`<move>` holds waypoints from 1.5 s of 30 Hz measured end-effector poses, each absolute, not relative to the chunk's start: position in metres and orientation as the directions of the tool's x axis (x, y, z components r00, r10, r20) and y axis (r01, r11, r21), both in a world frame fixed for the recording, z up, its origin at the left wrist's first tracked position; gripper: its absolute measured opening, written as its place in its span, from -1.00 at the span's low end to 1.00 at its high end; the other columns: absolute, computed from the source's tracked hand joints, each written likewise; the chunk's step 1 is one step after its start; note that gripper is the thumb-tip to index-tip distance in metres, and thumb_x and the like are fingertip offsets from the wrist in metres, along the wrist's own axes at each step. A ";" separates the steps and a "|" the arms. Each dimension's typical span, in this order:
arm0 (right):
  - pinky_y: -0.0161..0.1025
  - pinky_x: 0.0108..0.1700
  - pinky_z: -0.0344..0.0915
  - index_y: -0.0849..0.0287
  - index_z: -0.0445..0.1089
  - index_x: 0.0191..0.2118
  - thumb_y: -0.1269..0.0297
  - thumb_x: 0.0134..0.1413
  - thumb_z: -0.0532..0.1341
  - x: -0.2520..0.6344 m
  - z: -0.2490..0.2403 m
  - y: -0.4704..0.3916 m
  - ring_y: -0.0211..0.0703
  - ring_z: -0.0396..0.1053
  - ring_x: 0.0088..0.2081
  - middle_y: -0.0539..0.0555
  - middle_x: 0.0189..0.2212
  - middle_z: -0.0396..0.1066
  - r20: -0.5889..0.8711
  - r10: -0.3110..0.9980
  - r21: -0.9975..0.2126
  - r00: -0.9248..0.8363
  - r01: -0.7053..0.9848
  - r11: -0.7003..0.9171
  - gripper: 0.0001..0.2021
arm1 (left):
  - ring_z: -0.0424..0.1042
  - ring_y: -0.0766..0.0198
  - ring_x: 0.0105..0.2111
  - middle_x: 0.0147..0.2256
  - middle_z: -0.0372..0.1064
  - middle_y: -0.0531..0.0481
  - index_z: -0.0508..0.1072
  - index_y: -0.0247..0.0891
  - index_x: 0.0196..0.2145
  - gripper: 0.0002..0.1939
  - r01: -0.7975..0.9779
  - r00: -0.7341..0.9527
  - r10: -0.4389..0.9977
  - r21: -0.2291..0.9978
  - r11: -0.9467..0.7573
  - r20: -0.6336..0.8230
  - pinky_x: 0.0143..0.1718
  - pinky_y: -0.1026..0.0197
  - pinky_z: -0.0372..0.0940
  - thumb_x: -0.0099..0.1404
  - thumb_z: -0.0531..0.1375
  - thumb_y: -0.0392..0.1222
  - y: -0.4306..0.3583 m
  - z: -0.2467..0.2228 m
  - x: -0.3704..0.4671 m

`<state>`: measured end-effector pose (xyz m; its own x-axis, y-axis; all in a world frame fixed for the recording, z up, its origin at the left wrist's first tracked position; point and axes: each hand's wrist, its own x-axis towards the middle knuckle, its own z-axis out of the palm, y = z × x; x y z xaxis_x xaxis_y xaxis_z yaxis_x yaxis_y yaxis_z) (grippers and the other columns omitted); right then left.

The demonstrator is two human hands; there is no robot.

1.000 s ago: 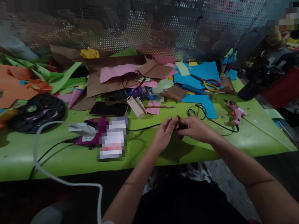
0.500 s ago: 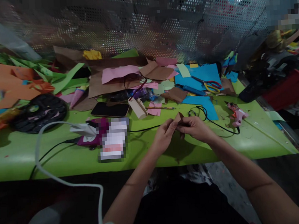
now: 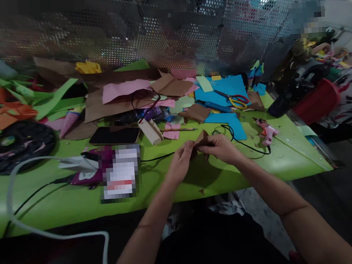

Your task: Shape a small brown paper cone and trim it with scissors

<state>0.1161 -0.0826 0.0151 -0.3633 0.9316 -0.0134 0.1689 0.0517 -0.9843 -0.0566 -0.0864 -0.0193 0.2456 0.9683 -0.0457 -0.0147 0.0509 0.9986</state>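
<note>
Between my hands, over the front part of the table, is a small folded piece of brown paper. My left hand pinches its left side, with thumb and fingers closed. On the other side my right hand grips it too, fingers bent around the edge. Part of the paper is hidden behind the fingers. Just beyond my hands lies a black cable, running to a pink glue gun on the right. A pencil rests on a pink paper scrap farther back.
Scissors with red and yellow handles lie on blue paper. A dark phone, a lit pixelated screen and a black round tray are to the left. A white cable hangs over the green table's front edge.
The whole view has shifted, so table items sit farther left. Both hands still hold the brown paper, which appears slightly more opened and tilted between the fingers.
</note>
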 end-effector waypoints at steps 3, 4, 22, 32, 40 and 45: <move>-0.37 -0.63 0.03 0.27 0.59 -0.27 0.04 0.01 0.35 0.120 0.021 -0.079 -0.36 0.16 -0.67 -0.02 -0.64 0.41 -0.033 0.970 -0.989 -0.241 0.145 0.003 -0.65 | 0.17 0.34 -0.54 -0.52 0.30 0.06 0.48 -0.25 -0.35 -0.34 -0.062 0.234 0.965 0.989 0.135 -0.118 -0.53 0.26 0.06 0.28 0.02 0.45 -0.086 -0.016 -0.059; -0.37 -0.65 -0.05 0.29 0.59 -0.26 0.04 0.01 0.35 0.122 0.022 -0.078 -0.39 0.09 -0.70 -0.03 -0.69 0.38 -0.050 0.975 -0.989 -0.217 0.150 -0.017 -0.64 | 0.14 0.35 -0.56 -0.53 0.31 0.06 0.48 -0.25 -0.34 -0.35 -0.076 0.243 0.963 0.987 0.139 -0.117 -0.56 0.27 0.00 0.28 0.02 0.44 -0.086 -0.016 -0.059; -0.35 -0.56 0.20 0.26 0.58 -0.29 -0.01 -0.02 0.38 0.122 0.024 -0.080 -0.31 0.29 -0.57 0.03 -0.53 0.48 -0.053 0.943 -0.977 -0.327 0.214 0.020 -0.63 | 0.09 0.35 -0.53 -0.55 0.13 0.14 0.29 -0.22 -0.44 -0.64 0.039 0.345 0.939 0.999 -0.015 0.000 -0.45 0.25 0.04 0.38 0.07 0.09 -0.084 -0.014 -0.058; -0.27 -0.37 0.35 0.23 0.61 -0.21 0.14 0.01 0.36 0.126 0.005 -0.077 -0.20 0.41 -0.43 0.09 -0.36 0.59 -0.002 0.949 -0.971 -0.317 0.229 0.074 -0.72 | 0.12 0.34 -0.52 -0.55 0.13 0.14 0.24 -0.21 -0.48 -0.63 0.033 0.356 0.934 0.998 -0.056 0.041 -0.43 0.24 0.06 0.41 0.03 0.06 -0.083 -0.013 -0.059; -0.26 -0.34 0.36 0.19 0.63 -0.22 0.13 0.01 0.36 0.121 0.006 -0.080 -0.21 0.40 -0.42 0.08 -0.38 0.58 0.058 0.973 -0.982 -0.223 0.164 0.096 -0.73 | 0.15 0.34 -0.49 -0.50 0.18 0.13 0.29 -0.22 -0.40 -0.67 -0.005 0.364 0.931 1.000 0.000 0.001 -0.41 0.25 0.08 0.40 0.05 0.06 -0.083 -0.014 -0.059; -0.24 -0.33 0.38 0.21 0.63 -0.22 0.09 -0.04 0.40 0.124 0.007 -0.079 -0.16 0.44 -0.40 0.11 -0.33 0.61 0.005 0.961 -0.979 -0.277 0.192 0.061 -0.68 | 0.20 0.32 -0.46 -0.50 0.22 0.10 0.29 -0.21 -0.45 -0.64 0.059 0.357 0.933 0.996 -0.070 0.044 -0.36 0.23 0.11 0.41 0.02 0.04 -0.084 -0.013 -0.060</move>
<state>0.1237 -0.0790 0.0070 -0.2773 0.9608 0.0050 0.1923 0.0606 -0.9795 -0.0605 -0.0836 -0.0125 0.3568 0.9332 0.0442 0.0588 -0.0696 0.9958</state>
